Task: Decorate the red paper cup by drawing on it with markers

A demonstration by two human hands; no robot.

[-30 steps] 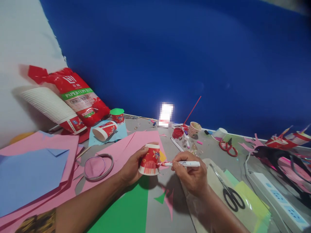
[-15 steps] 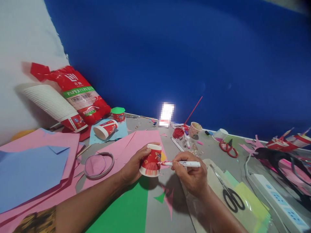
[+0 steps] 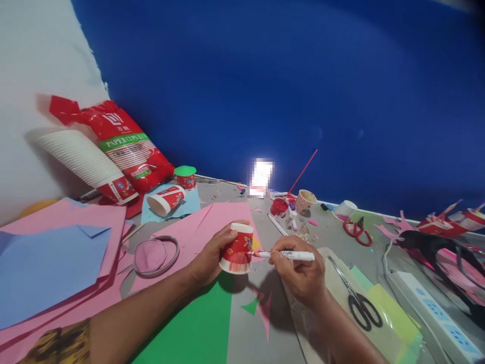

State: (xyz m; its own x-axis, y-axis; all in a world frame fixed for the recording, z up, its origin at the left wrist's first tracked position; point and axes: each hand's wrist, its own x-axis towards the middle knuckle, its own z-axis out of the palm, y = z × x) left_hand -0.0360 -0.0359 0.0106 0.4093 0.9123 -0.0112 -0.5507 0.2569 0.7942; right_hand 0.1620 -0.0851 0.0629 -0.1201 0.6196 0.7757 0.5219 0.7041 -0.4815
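Observation:
My left hand (image 3: 211, 255) is closed around a red printed paper cup (image 3: 239, 247), thumb near its upper end and most fingers hidden behind it. The cup's wider white rim faces down, with a patch of lighter red streaks just above it. Between the thumb and fingers of my right hand (image 3: 299, 268) is a white acrylic marker (image 3: 297, 255), lying almost level. Its red tip points left and meets the cup's right side. Under the hands lie pink paper (image 3: 212, 217) and green paper (image 3: 189, 323).
On the left are stacked paper cups (image 3: 76, 159), a red cup bag (image 3: 125, 141) and a tape ring (image 3: 176, 258). Toward the back stands a red paint pot (image 3: 279, 207). Black scissors (image 3: 364, 308), red-handled scissors (image 3: 356, 232) and a power strip (image 3: 432, 308) lie on the right.
The view has shifted very slightly. Both hands keep their grips, and the marker tip stays at the cup's right side.

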